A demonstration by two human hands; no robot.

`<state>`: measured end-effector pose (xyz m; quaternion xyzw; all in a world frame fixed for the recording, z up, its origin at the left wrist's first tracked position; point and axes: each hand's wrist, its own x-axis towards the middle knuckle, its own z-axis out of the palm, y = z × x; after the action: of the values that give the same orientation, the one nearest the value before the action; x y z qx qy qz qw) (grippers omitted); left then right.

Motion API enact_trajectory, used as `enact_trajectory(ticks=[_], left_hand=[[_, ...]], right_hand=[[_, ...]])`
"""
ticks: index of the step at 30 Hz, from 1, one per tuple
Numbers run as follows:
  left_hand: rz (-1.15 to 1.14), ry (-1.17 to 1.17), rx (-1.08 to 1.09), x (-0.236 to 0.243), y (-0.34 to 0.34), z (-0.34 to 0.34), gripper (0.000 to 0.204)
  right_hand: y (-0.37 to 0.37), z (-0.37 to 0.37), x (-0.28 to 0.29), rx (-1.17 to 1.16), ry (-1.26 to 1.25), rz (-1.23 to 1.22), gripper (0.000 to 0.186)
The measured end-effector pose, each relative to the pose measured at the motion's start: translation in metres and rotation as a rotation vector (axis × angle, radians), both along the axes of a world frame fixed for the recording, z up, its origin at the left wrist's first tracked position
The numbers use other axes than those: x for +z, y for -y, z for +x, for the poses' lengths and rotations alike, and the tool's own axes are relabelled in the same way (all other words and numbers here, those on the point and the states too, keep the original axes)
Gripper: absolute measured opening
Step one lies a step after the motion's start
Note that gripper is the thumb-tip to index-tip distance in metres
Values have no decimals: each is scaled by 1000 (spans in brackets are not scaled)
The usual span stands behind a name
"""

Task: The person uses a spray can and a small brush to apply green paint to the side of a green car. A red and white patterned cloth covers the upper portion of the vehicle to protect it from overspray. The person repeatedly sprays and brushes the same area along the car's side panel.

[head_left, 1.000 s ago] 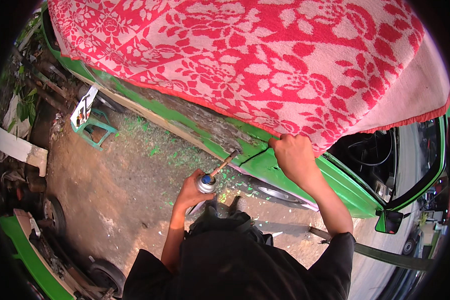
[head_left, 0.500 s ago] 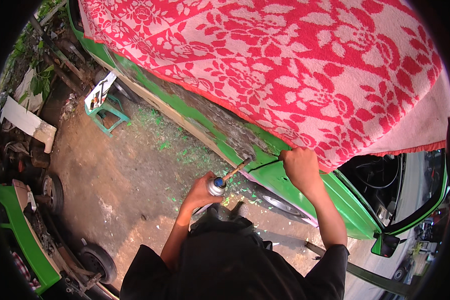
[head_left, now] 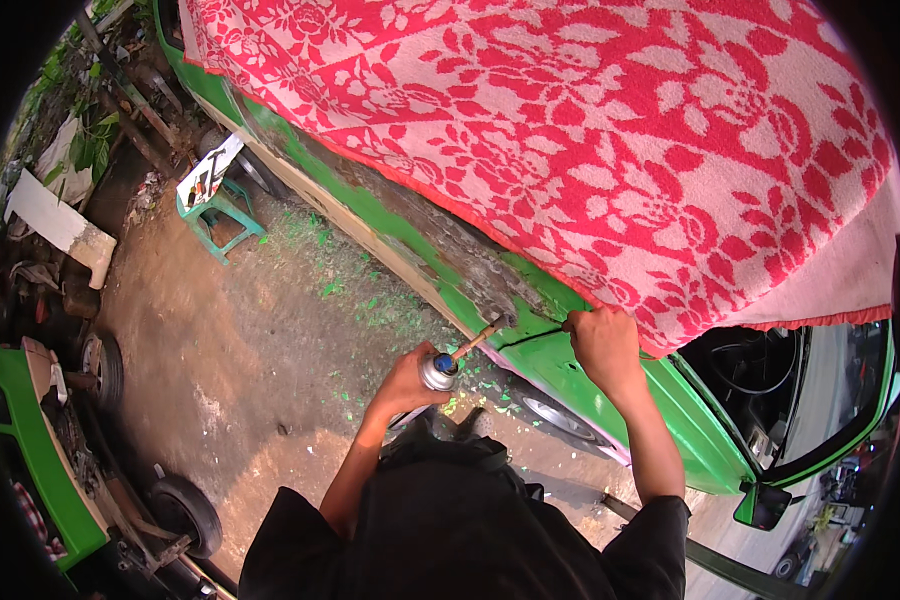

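My left hand is closed round a gas torch, a silver canister with a blue fitting and a long brownish tube. The tube's tip points at the side of a green car, by a stripped, greyish-brown patch. No flame can be made out. My right hand is a fist, palm down, over the green panel at the edge of a red and pink floral blanket. A dark thin line runs left from its fingers along the panel; whatever the fingers hold is mostly hidden.
Green paint flakes lie on the ground below the car. A teal stool with tools on a white sheet stands at the far left. Loose wheels and another green car part are at the left. A side mirror juts out at the right.
My right hand has shifted slightly right and down beside the blanket's edge. The torch stays in my left hand, nearly in place. The whole view has shifted a little.
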<state>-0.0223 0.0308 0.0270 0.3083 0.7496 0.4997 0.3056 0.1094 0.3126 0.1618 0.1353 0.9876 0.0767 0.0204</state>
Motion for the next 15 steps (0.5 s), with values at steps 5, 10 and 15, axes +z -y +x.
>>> enact_trajectory(ticks=[5, 10, 15], left_hand=[[-9, 4, 11, -4, -4, 3, 53], [14, -19, 18, -10, -4, 7, 51], [-23, 9, -7, -9, -9, 10, 53]], right_hand=[[-2, 2, 6, -31, -78, -72, 13], [9, 4, 18, -58, -96, -58, 13], [4, 2, 3, -26, -44, -56, 13]])
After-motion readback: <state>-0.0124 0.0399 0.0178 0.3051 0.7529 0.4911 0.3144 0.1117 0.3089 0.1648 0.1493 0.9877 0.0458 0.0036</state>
